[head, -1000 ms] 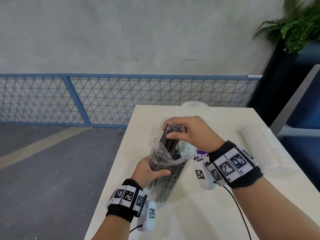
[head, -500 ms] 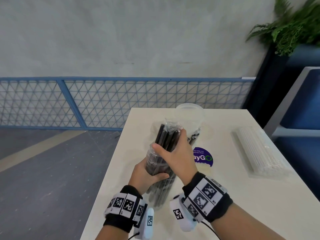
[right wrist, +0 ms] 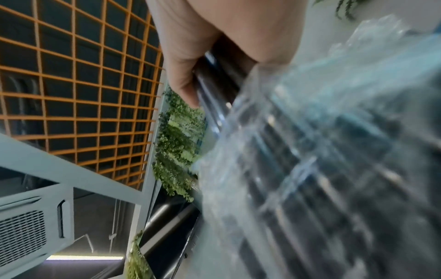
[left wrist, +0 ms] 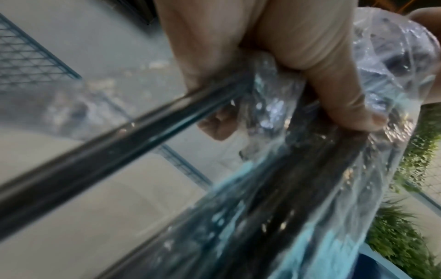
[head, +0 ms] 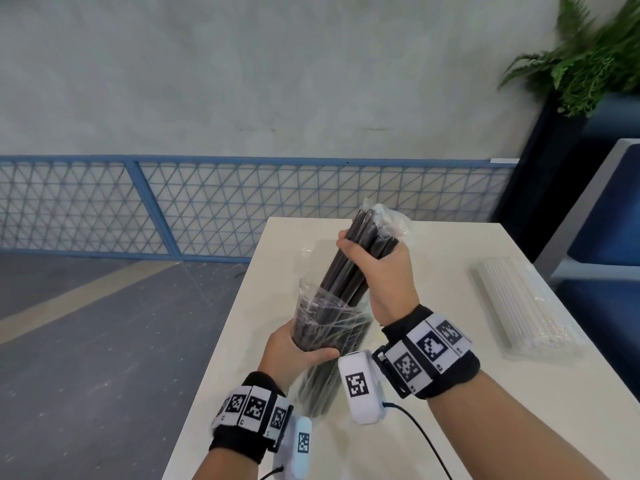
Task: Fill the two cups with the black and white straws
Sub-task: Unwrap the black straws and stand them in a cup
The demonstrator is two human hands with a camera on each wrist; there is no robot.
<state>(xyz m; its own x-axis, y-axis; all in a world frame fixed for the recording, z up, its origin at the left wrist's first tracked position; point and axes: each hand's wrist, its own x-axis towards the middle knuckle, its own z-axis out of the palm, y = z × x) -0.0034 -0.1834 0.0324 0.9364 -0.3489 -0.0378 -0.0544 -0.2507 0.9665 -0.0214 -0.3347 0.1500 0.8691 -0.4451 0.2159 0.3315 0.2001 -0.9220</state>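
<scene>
1. Above the worktop [head: 433,271], the right hand [head: 377,268] has its fingers curled round a bunch of black straws [head: 353,268].
2. Below, the left hand [head: 294,351] grips their plastic bag [head: 325,327].
3. White straws [head: 519,306] lie packed at right.

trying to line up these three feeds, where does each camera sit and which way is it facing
Head: on the head, looking forward and down at the table; both forearms, left hand, right hand.
Left wrist: along the left hand's fingers gripping the plastic bag of black straws.
Right wrist: along the right hand's fingers, angled upward past the straw bundle to a plant.
Shared: all three show the black straws and bag.
</scene>
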